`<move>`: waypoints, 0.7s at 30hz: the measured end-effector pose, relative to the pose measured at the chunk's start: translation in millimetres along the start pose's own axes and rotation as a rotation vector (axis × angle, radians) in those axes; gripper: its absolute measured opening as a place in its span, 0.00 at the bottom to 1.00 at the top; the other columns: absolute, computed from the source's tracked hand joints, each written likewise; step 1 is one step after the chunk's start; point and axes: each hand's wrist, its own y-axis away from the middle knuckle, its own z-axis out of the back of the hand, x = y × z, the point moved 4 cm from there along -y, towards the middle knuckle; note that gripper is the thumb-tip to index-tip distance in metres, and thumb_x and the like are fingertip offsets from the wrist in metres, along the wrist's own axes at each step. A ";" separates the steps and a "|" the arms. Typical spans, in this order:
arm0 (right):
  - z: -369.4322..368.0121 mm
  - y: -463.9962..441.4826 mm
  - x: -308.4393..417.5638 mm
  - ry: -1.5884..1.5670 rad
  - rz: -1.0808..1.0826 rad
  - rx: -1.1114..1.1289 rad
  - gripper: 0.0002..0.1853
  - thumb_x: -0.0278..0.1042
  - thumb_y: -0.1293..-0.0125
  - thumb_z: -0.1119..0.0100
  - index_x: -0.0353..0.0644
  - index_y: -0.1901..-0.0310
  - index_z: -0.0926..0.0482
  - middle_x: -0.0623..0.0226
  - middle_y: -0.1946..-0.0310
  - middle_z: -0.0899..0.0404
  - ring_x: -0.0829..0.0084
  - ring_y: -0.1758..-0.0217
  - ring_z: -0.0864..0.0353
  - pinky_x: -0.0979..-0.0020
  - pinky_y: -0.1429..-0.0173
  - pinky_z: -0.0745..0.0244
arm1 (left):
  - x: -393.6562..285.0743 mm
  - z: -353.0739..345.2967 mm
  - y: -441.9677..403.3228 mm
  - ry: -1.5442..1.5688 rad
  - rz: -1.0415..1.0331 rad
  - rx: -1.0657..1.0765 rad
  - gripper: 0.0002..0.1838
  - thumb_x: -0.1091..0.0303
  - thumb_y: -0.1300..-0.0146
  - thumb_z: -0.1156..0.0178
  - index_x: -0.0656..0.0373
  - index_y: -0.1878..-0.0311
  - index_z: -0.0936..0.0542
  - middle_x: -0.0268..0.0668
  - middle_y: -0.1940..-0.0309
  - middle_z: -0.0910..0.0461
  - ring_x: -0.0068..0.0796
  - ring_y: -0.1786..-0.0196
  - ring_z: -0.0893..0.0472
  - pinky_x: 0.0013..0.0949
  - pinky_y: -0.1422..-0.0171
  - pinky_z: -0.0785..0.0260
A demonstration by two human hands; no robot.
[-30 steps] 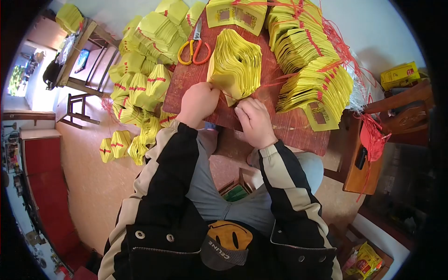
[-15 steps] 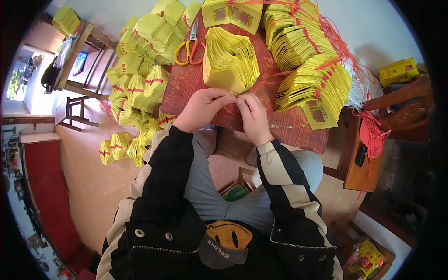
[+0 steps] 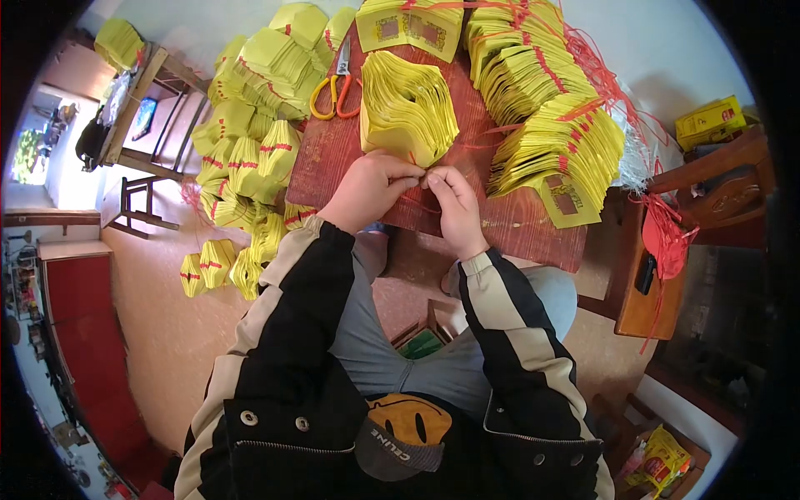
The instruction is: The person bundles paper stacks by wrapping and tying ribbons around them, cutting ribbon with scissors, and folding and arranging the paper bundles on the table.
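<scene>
A thick bundle of folded yellow paper (image 3: pixel 408 108) stands on the red wooden table (image 3: pixel 325 171), its folds fanned in a curve. At the bundle's near edge, my left hand (image 3: pixel 369 190) and my right hand (image 3: pixel 455 210) meet with fingertips pinched. Between them runs a thin red ribbon (image 3: pixel 413 157); part of it shows against the paper and a strand trails below the fingers. The exact spot where the fingertips grip it is hidden. Scissors (image 3: pixel 337 93) with orange and red handles lie left of the bundle.
Ribbon-tied yellow paper bundles (image 3: pixel 558 142) line the table's right side, and a printed bundle (image 3: pixel 410 29) lies at the back. More tied bundles (image 3: pixel 258 83) are heaped to the left. Loose red ribbon (image 3: pixel 667 242) hangs over a wooden chair (image 3: pixel 642 312) at right.
Both hands stay pinched together at the bundle's near edge, with small finger movements. More of the red ribbon shows now above and below the fingers. The view has shifted slightly.
</scene>
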 end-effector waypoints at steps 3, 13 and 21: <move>-1.9 3.4 5.1 0.034 -0.007 0.034 0.09 0.31 0.21 0.48 0.36 0.58 0.23 0.73 0.63 0.24 0.80 0.56 0.27 0.75 0.45 0.30 | 1.6 -0.8 -1.4 -0.028 -0.046 -0.047 0.08 0.69 0.39 0.29 0.56 0.57 0.09 0.40 0.62 0.11 0.43 0.54 0.14 0.41 0.46 0.22; 0.0 5.8 9.8 -0.270 -0.095 0.134 0.10 0.33 0.20 0.47 0.37 0.59 0.20 0.71 0.66 0.19 0.81 0.61 0.23 0.77 0.49 0.29 | 1.1 -5.8 -4.6 -0.188 -0.171 -0.016 0.06 0.68 0.40 0.31 0.55 0.61 0.09 0.37 0.63 0.10 0.42 0.56 0.14 0.39 0.45 0.22; -6.9 -5.3 14.6 0.035 -0.281 -0.215 0.11 0.35 0.29 0.29 0.34 0.58 0.13 0.75 0.78 0.19 0.86 0.78 0.27 0.78 0.75 0.35 | 2.5 -7.0 -3.6 -0.256 -0.189 0.003 0.03 0.70 0.40 0.33 0.58 0.65 0.13 0.38 0.65 0.13 0.43 0.56 0.16 0.40 0.44 0.24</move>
